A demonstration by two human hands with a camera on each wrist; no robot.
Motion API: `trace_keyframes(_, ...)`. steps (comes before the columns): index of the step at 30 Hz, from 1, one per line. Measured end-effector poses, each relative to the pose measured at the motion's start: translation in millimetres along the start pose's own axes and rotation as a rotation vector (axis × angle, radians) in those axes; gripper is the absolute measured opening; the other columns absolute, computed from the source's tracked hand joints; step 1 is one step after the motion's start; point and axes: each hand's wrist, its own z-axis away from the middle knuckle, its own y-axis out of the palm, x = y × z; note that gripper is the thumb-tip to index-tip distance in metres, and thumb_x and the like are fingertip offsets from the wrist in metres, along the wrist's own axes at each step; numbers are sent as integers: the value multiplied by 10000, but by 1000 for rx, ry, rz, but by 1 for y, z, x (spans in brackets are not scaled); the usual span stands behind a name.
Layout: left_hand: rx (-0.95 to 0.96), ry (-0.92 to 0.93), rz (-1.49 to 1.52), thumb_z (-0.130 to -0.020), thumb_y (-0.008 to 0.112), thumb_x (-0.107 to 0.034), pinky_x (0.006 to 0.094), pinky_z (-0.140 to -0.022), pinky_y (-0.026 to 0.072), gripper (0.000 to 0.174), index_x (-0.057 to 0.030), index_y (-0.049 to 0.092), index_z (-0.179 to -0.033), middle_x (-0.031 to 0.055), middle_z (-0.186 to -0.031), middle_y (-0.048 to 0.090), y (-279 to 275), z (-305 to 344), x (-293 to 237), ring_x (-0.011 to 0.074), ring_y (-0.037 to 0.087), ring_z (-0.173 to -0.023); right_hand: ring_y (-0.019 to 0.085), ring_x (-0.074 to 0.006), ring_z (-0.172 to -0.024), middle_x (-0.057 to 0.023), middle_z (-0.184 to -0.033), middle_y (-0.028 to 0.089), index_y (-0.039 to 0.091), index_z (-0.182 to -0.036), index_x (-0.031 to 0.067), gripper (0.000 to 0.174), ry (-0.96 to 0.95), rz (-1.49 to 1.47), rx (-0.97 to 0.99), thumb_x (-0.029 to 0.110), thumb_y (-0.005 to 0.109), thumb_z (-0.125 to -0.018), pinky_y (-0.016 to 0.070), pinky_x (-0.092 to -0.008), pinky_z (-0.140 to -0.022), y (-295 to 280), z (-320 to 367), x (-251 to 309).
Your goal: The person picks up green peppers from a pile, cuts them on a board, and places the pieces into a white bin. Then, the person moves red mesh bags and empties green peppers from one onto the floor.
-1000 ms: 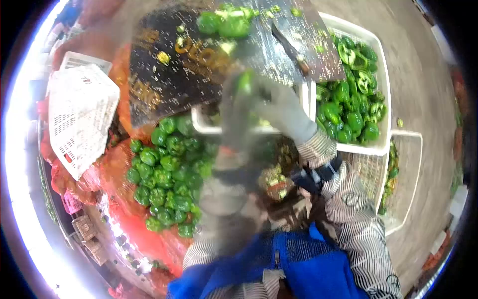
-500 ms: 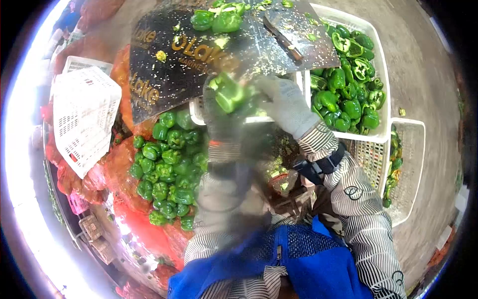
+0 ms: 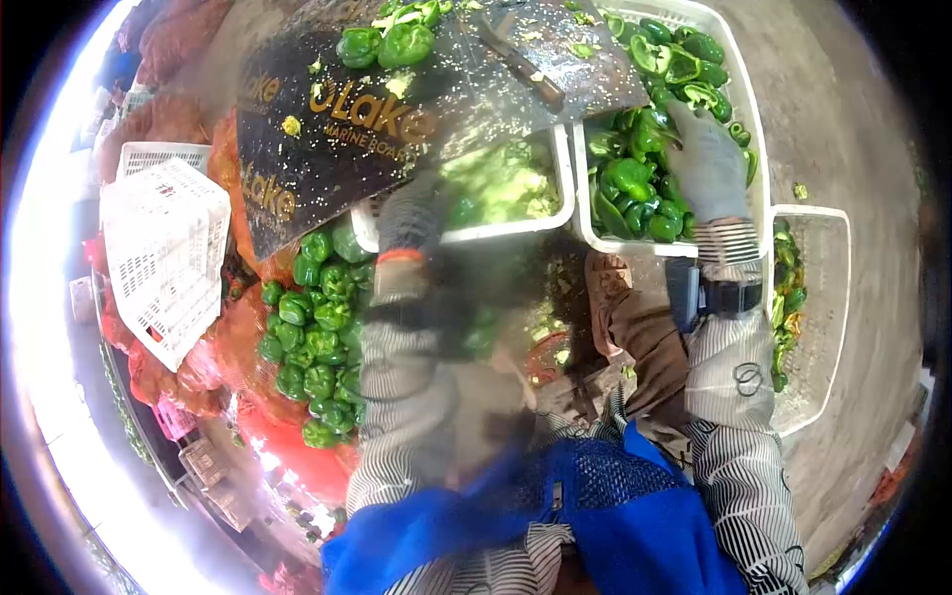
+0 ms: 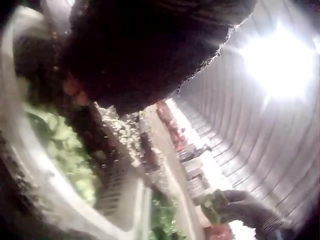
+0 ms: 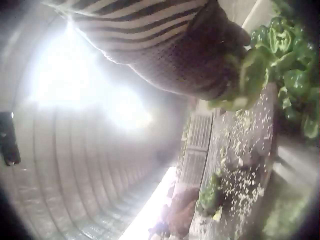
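Standing well apart, far to the left of the left hand point(image 3: 409, 216): white perforated crates point(image 3: 164, 258), the front one tilted, beside orange-red net sacks point(image 3: 238, 322).

Below and left of the left fingers: one heap of whole green peppers point(image 3: 322, 347), glossy, stems showing.

Above and left of the same fingers: one dark board point(image 3: 332, 174), lettered "Lake" and "Marine Board", strewn with pale seeds and one small yellowish scrap point(image 3: 291, 126).

Left hand: gloved, at the board's near edge, by the left end of a white scrap crate point(image 3: 563, 203). Blurred from the head, dark from the left wrist; whether its fingers are straight, curled or holding anything cannot be told.

Just right of these fingers: pale green pieces point(image 3: 508, 183) inside the scrap crate.

Beyond the fingers, on the board: stemmed green peppers point(image 3: 385, 47); farther right, one knife point(image 3: 526, 71), handle end nearer the right hand point(image 3: 706, 164).

Right hand: grey glove, fingers curled round one cut green pepper point(image 5: 254, 72).

Beneath and around the right fingers: one white pepper crate point(image 3: 765, 188), filled with green peppers, several cut open.

Right of those fingers, nearer the body: one further white crate point(image 3: 845, 327), green and orange-tinged peppers point(image 3: 785, 307) along its left side.
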Motion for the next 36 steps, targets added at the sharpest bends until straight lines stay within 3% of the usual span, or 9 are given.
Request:
trace_keyframes(3,268,-14,-490,-895,615,-517,452,-994,493,585,-131,552,-1330,167,-1292,607,34,-37,36,343,610,-1153,576,-305,-1159,-160,-1214,619,584,-1249,76,448,-1,152,455,331,628,-883,445,-417,-994,50,-28,-52)
trace_keyframes(6,475,-62,-657,-895,554,-571,481,-1092,402,765,-134,334,-1484,226,-1478,403,62,-60,33,347,459,-1329,568,-314,-1172,-163,-1234,612,584,-1241,49,462,-55,140,483,351,613,-893,431,-417,-1012,58,-28,-53)
trace_keyframes(10,445,-230,-507,-860,606,-319,429,-1007,486,628,49,464,-1349,278,-1260,590,66,-59,12,389,607,-1141,592,-317,-1124,-156,-1186,634,590,-1247,101,404,-136,2,301,310,597,-902,457,-408,-979,48,-22,-31)
trace_keyframes(15,222,-151,-705,-823,704,-401,438,-997,495,769,25,401,-1387,271,-1294,551,44,-27,-3,367,599,-1144,599,-324,-1105,-166,-1170,638,544,-1320,106,439,-334,-243,141,265,581,-912,463,-407,-969,41,-4,25)
trace_keyframes(18,-37,1,187,-753,785,-182,373,-904,541,781,-69,393,-1418,186,-1266,552,3,26,-26,322,578,-1149,632,-260,-1053,-159,-1180,658,604,-1256,49,376,-430,-602,298,210,574,-917,482,-355,-948,32,10,56)
trace_keyframes(24,-327,691,131,-800,623,69,299,-870,543,763,-84,317,-1482,172,-1401,442,-4,82,-52,222,536,-1158,600,-227,-1093,-123,-1186,637,625,-1219,22,379,-575,-1191,466,199,635,-884,467,-352,-982,35,32,109)
trace_keyframes(28,43,225,1466,-709,678,157,301,-901,540,830,-58,355,-1443,120,-1455,420,-4,69,-65,214,505,-1224,610,-279,-1039,-159,-1139,616,635,-1169,11,366,-609,-1101,249,173,657,-841,493,-382,-936,63,24,113)
trace_keyframes(32,-159,491,868,-730,743,58,371,-952,539,777,-190,447,-1404,182,-1465,410,-2,53,-46,312,527,-1235,624,-117,-745,-41,-889,665,627,-1199,26,402,-252,-1279,660,251,702,-875,503,-234,-649,25,32,126)
trace_keyframes(36,-79,750,1161,-750,652,96,353,-1096,394,696,-61,437,-1392,125,-1521,363,-5,65,-52,262,391,-1380,620,-266,-999,-159,-1173,610,582,-1287,19,489,-571,-1153,741,223,690,-856,519,-404,-847,33,27,125)
